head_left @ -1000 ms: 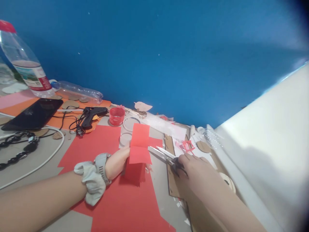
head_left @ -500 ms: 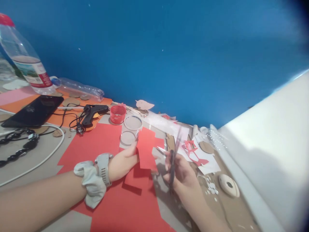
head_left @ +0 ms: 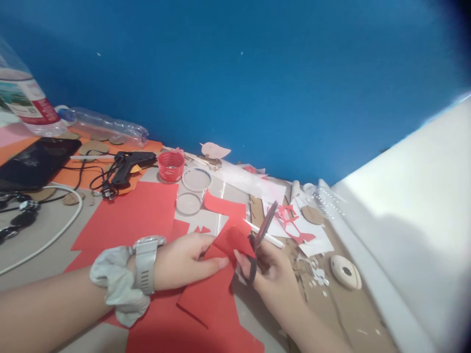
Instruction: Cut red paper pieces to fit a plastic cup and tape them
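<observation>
My left hand (head_left: pixel 187 262), with a watch and a pale scrunchie on its wrist, pinches a piece of red paper (head_left: pixel 209 289) between thumb and fingers. The paper is bent at its upper right part. My right hand (head_left: pixel 274 272) is closed around dark scissors (head_left: pixel 265 223), whose blades point up and away from the paper. Its thumb and fingertips also touch the right edge of the red paper. Beyond my hands lies a curved red paper strip (head_left: pixel 226 205), beside a clear plastic cup (head_left: pixel 191 193). Larger red sheets (head_left: pixel 128 215) spread beneath my left arm.
A black glue gun (head_left: pixel 128 166) with its cord and a red bottle-like ring (head_left: pixel 171 166) stand further back. Bottles (head_left: pixel 33 103), a dark tablet (head_left: pixel 39 162) and a white cable (head_left: pixel 69 233) are at left. Paper scraps (head_left: pixel 290 220) and a white oval device (head_left: pixel 346 272) lie at right.
My hands have come together at the red paper, which is now tilted and bent. The scissors have turned in my right hand. The view has shifted slightly right.
</observation>
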The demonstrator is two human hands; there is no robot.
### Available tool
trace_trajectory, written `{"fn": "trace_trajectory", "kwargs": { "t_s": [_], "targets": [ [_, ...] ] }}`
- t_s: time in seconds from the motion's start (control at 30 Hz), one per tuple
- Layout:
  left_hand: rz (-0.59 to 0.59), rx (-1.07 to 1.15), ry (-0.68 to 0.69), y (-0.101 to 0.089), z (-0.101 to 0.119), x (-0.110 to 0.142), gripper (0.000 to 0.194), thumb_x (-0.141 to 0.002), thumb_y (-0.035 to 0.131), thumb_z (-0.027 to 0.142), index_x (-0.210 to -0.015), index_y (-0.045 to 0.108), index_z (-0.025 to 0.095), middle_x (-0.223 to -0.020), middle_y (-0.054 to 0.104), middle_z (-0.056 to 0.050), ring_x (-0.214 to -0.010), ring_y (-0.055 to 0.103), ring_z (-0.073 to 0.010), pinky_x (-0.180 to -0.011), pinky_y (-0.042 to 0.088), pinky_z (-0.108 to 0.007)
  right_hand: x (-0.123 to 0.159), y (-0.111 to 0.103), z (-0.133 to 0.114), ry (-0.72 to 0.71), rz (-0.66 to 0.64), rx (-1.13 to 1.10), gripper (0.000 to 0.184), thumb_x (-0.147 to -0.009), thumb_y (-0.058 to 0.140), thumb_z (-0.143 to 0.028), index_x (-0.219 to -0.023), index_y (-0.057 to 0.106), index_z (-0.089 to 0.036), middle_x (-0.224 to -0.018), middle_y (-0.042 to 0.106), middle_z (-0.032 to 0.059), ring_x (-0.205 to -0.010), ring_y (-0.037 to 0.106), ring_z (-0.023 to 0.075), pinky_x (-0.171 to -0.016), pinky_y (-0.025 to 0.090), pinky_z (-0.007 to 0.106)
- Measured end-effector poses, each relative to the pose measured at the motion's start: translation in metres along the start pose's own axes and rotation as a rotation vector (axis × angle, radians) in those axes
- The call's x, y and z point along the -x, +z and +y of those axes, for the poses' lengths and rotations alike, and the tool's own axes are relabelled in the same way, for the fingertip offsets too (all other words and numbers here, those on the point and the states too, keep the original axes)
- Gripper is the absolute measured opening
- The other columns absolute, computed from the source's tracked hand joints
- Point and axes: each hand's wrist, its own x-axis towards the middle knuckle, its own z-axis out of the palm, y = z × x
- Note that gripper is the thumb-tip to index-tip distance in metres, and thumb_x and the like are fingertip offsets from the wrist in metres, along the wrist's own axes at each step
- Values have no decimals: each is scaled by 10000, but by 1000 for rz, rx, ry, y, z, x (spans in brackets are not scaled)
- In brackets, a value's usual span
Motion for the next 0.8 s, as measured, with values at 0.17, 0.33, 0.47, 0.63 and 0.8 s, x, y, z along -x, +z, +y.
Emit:
{"fn": "trace_trajectory", "kwargs": {
  "t_s": [0.17,0.33,0.47,0.63,0.8],
  "targets": [
    [-123,149,36,-2,4,-3,310,-862,461,397,-970,637,165,-903,682,-30,-800,621,-172,-706,480,-250,-5,1,-12,82,154,-131,232,-750,644,-357,-678,500,-190,-582,503,-43,-532,448,95,-512,389,202],
    [-30,302,-37,-3,7,-4,344,-884,403,437,-884,617,168,-786,696,-28,-707,648,-169,-638,510,-258,-7,0,-18,97,167,-151,281,-741,633,-430,-687,517,-180,-551,514,-36,-484,446,84,-456,370,195],
    [334,250,40,-7,11,-4,226,-835,522,387,-870,612,182,-849,687,-12,-806,640,-176,-714,504,-251,-8,-11,-15,96,-182,-187,441,-721,567,-608,-836,518,-184,-607,516,-23,-453,389,77,-396,297,202],
    [525,485,6,-12,7,-5,241,-800,586,383,-920,523,184,-780,690,-9,-718,662,-177,-625,519,-262,-10,-22,-17,130,-388,-127,486,-704,594,-598,-965,510,-197,-661,479,-30,-464,386,78,-395,309,205],
    [564,711,44,-13,0,-9,278,-796,609,358,-965,479,179,-839,698,-27,-681,660,-162,-595,536,-268,-8,-14,-9,53,-249,212,349,-753,600,-440,-1000,500,-214,-749,496,-13,-595,460,118,-514,393,233]
  ]
}}
